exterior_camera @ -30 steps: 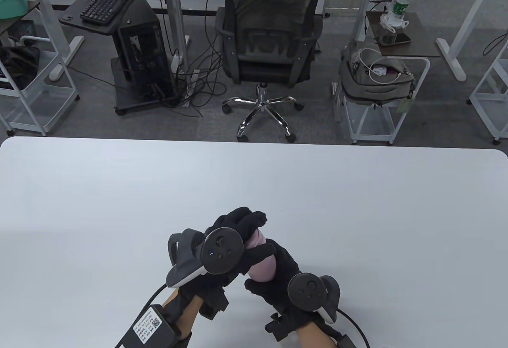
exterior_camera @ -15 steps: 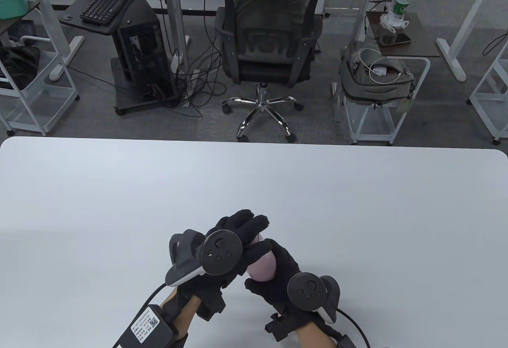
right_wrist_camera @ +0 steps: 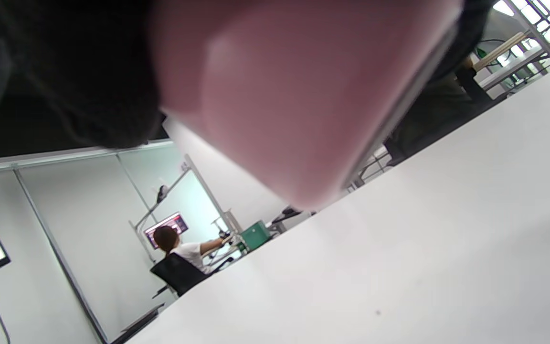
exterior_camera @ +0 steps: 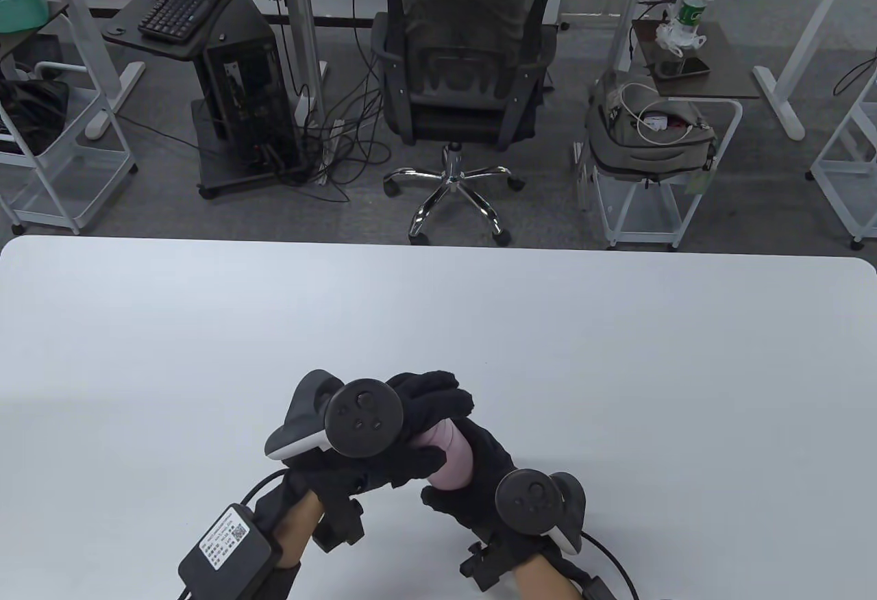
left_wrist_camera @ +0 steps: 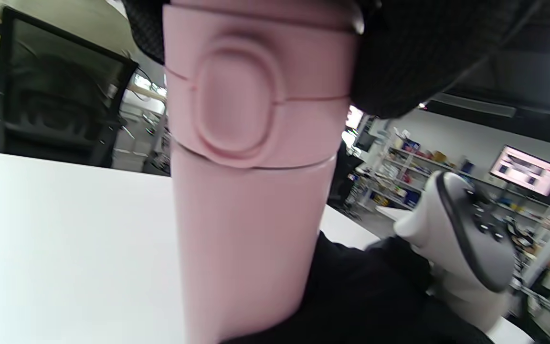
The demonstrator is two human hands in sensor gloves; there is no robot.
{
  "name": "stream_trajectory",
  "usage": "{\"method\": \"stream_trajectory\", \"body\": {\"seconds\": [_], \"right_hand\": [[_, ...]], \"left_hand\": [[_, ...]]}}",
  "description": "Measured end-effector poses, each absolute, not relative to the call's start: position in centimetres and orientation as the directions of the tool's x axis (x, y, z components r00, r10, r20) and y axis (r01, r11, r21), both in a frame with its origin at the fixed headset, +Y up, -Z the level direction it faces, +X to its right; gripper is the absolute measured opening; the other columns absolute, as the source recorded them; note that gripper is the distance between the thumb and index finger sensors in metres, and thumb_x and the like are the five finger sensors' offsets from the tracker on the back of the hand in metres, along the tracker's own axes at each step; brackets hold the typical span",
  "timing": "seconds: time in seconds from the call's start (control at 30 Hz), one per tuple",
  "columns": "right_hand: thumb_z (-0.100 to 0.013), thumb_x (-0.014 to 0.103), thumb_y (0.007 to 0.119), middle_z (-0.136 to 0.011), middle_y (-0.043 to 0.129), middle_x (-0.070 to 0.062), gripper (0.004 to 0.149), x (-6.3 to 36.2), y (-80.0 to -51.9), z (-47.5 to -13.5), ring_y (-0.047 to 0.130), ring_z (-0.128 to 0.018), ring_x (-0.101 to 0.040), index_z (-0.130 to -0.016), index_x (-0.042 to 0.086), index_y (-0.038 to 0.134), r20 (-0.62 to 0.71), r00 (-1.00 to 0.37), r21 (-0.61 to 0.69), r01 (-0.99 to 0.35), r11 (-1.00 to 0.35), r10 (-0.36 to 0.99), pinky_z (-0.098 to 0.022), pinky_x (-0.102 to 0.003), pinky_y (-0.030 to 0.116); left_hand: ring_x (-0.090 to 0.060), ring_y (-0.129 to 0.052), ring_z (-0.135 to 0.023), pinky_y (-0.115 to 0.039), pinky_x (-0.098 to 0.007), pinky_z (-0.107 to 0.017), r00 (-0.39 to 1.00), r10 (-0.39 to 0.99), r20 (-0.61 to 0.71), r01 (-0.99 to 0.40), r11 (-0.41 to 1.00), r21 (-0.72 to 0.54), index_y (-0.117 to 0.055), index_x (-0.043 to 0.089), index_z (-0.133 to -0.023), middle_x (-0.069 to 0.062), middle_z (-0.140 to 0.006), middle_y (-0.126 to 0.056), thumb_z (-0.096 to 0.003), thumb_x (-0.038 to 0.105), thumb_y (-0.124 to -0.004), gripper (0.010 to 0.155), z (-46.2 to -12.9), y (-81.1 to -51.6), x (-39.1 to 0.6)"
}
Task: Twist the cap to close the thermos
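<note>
1. Swinging round in the table view, the left hand [exterior_camera: 411,422] is wrapping over the cap, its tracker now turned further left than a second ago, which reads as a twist under way. The right hand [exterior_camera: 479,483] is staying put, gripping the body of the pink thermos [exterior_camera: 449,453] just above the white bench [exterior_camera: 616,353].
2. Looking through the left wrist view, the cap [left_wrist_camera: 256,91] is sitting on the thermos body, an oval button facing the camera; its seam is showing slightly slanted, so it is probably not fully seated.
3. Peering through the right wrist view, the thermos base [right_wrist_camera: 299,95] is hanging blurred, apparently just clear of the bench.
</note>
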State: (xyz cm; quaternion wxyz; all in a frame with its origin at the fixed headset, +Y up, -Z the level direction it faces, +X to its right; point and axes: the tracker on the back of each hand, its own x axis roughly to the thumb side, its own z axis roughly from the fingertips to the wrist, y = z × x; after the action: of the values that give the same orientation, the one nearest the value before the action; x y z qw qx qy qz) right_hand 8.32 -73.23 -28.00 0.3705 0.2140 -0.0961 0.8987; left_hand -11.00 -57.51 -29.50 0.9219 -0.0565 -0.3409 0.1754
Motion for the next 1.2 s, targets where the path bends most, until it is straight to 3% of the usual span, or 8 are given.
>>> {"method": "stream_trajectory", "body": {"seconds": [0.13,0.17,0.27,0.33,0.43,0.73,0.97,1.2], "right_hand": [[-0.026,0.057,0.086,-0.110,0.038,-0.032,0.117,8.2,-73.2,-28.0,0.052,-0.097,-0.056,-0.109,0.002,0.024,0.457,-0.634,-0.007,-0.704,-0.710,0.624,-0.065,-0.063,0.061],[-0.026,0.058,0.086,-0.110,0.038,-0.033,0.117,8.2,-73.2,-28.0,0.052,-0.097,-0.056,-0.109,0.002,0.024,0.456,-0.632,-0.008,-0.707,-0.708,0.626,-0.065,-0.063,0.061],[-0.027,0.057,0.086,-0.110,0.038,-0.033,0.117,8.4,-73.2,-28.0,0.052,-0.097,-0.056,-0.109,0.001,0.024,0.440,-0.625,-0.010,-0.721,-0.693,0.645,-0.065,-0.063,0.061],[-0.027,0.057,0.086,-0.109,0.038,-0.033,0.117,8.5,-73.2,-28.1,0.052,-0.097,-0.057,-0.109,0.001,0.024,0.435,-0.623,-0.009,-0.725,-0.689,0.650,-0.065,-0.063,0.061],[-0.027,0.057,0.086,-0.109,0.038,-0.034,0.117,8.4,-73.3,-28.2,0.052,-0.097,-0.057,-0.110,0.001,0.024,0.430,-0.632,0.002,-0.714,-0.701,0.645,-0.065,-0.064,0.061],[-0.027,0.057,0.086,-0.109,0.039,-0.034,0.117,8.3,-73.4,-28.2,0.052,-0.097,-0.057,-0.110,0.001,0.025,0.444,-0.648,0.010,-0.687,-0.726,0.619,-0.065,-0.064,0.061],[-0.027,0.057,0.086,-0.110,0.038,-0.033,0.117,8.2,-73.4,-28.2,0.052,-0.097,-0.057,-0.110,0.001,0.025,0.453,-0.638,0.023,-0.690,-0.723,0.623,-0.065,-0.064,0.061],[-0.027,0.057,0.086,-0.110,0.038,-0.033,0.117,8.2,-73.3,-28.2,0.052,-0.097,-0.056,-0.110,0.001,0.024,0.456,-0.616,0.029,-0.710,-0.703,0.642,-0.065,-0.064,0.061]], "left_hand": [[-0.028,-0.055,-0.118,-0.055,-0.049,-0.089,0.692,0.386,0.610,-0.276,0.922,-0.271,-0.051,0.039,-0.117,-0.002,-0.129,-0.049,-0.0489,0.041,-0.093,0.080,-29.6,-57.4,-11.5],[-0.034,-0.050,-0.118,-0.052,-0.053,-0.088,0.722,0.360,0.591,-0.269,0.933,-0.240,-0.046,0.037,-0.119,-0.007,-0.129,-0.045,-0.0477,0.051,-0.092,0.087,-29.5,-57.3,-11.7],[-0.041,-0.073,-0.107,-0.068,-0.058,-0.076,0.870,0.202,0.450,-0.166,0.979,-0.119,-0.048,0.025,-0.122,-0.019,-0.122,-0.063,-0.0434,0.078,-0.077,0.099,-28.9,-56.7,-12.4],[-0.038,-0.080,-0.101,-0.073,-0.056,-0.073,0.929,0.113,0.353,-0.076,0.990,-0.118,-0.046,0.023,-0.122,-0.019,-0.119,-0.068,-0.0444,0.082,-0.072,0.101,-28.4,-56.7,-12.5],[-0.029,-0.090,-0.092,-0.079,-0.051,-0.068,0.927,0.088,0.365,-0.067,0.995,-0.071,-0.051,0.022,-0.120,-0.011,-0.109,-0.081,-0.0444,0.081,-0.073,0.099,-28.4,-57.0,-12.0],[-0.023,-0.092,-0.086,-0.081,-0.047,-0.067,0.896,0.173,0.408,-0.155,0.985,-0.078,-0.062,0.031,-0.114,-0.009,-0.105,-0.083,-0.0463,0.070,-0.084,0.082,-28.9,-57.4,-12.1],[-0.028,-0.084,-0.099,-0.075,-0.050,-0.075,0.825,0.275,0.494,-0.231,0.961,-0.151,-0.059,0.035,-0.114,-0.008,-0.116,-0.073,-0.0450,0.053,-0.095,0.080,-28.9,-57.5,-12.6],[-0.020,-0.067,-0.115,-0.061,-0.056,-0.083,0.750,0.324,0.577,-0.271,0.946,-0.179,-0.061,0.048,-0.108,0.015,-0.123,-0.062,-0.0428,0.028,-0.098,0.077,-28.7,-57.7,-13.0]]}}
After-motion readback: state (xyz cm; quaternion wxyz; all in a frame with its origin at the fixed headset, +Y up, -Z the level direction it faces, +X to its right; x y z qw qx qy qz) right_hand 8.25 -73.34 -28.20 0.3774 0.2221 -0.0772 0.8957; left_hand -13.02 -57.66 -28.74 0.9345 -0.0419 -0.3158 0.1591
